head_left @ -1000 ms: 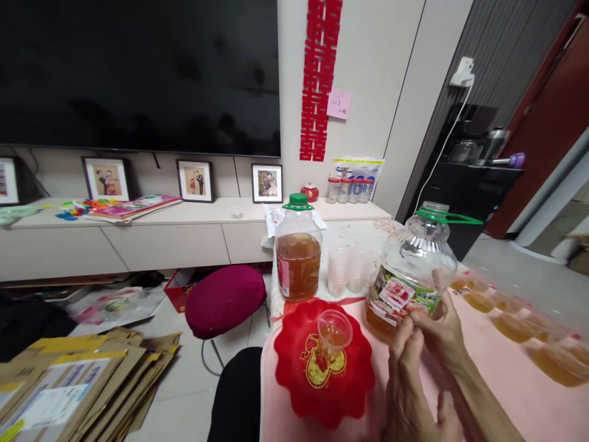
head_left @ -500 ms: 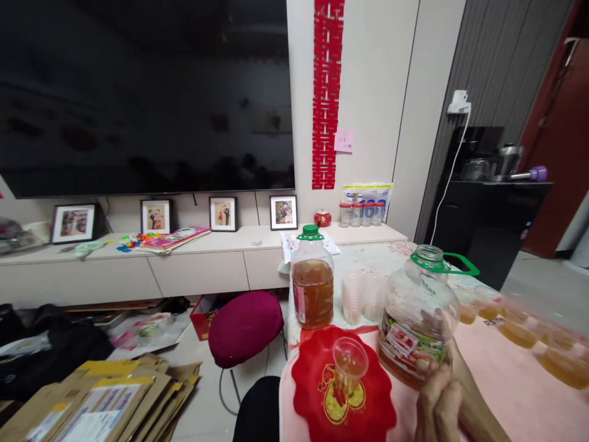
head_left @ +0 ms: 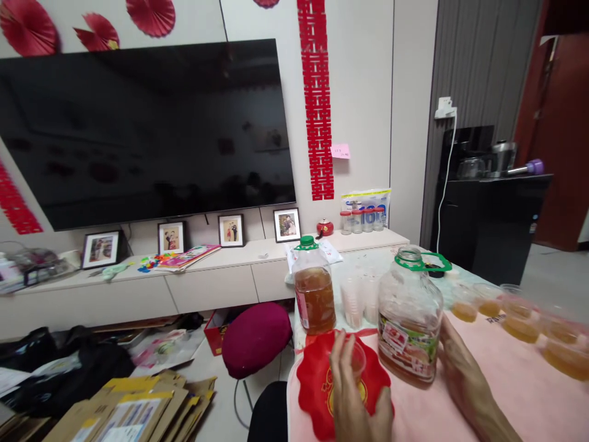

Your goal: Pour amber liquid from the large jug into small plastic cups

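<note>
My left hand (head_left: 356,399) is over the red scalloped plate (head_left: 313,380), its fingers stretched out and the thumb apart. A clear plastic cup (head_left: 358,359) stands on the plate, partly hidden behind those fingers; contact is unclear. To the right, the large clear jug (head_left: 409,325) stands upright and uncapped on the pink cloth, with amber liquid low inside and a green handle ring at its neck. My right hand (head_left: 467,374) rests against or just beside the jug's right side, fingers extended and partly hidden.
A green-capped jug (head_left: 315,298) of amber liquid stands behind the plate. Stacked clear cups (head_left: 352,301) are between the jugs. Several filled cups (head_left: 519,322) line the table's right side. A maroon stool (head_left: 257,337) and flat cardboard (head_left: 133,408) are at the left.
My left hand has moved left from the front of the large jug to the cup on the plate. My right hand is still beside the jug. The camera view has shifted and tilted.
</note>
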Demonstrator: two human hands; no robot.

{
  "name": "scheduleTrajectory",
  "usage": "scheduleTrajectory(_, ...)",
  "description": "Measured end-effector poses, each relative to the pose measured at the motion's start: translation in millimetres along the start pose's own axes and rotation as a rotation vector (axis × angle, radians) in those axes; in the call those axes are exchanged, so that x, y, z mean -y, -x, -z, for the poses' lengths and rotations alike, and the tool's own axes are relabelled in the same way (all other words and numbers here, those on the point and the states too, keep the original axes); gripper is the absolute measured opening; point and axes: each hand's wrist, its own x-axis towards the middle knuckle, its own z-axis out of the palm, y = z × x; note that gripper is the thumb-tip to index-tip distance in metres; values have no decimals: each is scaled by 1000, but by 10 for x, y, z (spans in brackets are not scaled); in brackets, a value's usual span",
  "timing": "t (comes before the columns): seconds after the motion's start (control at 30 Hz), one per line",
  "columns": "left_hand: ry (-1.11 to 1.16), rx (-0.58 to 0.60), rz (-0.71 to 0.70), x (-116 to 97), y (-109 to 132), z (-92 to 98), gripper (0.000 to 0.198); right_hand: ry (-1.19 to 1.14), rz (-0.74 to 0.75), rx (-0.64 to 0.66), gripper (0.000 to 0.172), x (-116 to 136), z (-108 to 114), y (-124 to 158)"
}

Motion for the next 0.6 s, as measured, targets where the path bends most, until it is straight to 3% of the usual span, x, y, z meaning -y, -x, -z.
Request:
scheduleTrajectory(0.1,-27,-34,66,1,-69,113,88,-15,-27,-31,91,-78,81,-106)
scheduleTrajectory(0.2,-38,15,99,10,-127,156,95,-12,-36,-73,87,-147,118,-173)
scheduleTrajectory(0.37,-11,73,166,132,-195,110,105,-54,-72,-159,75,-186,129,-208)
scheduleTrajectory(0.6,46,69,193,321,-221,24,105,-122,-97,-173,59,-190,129,-199)
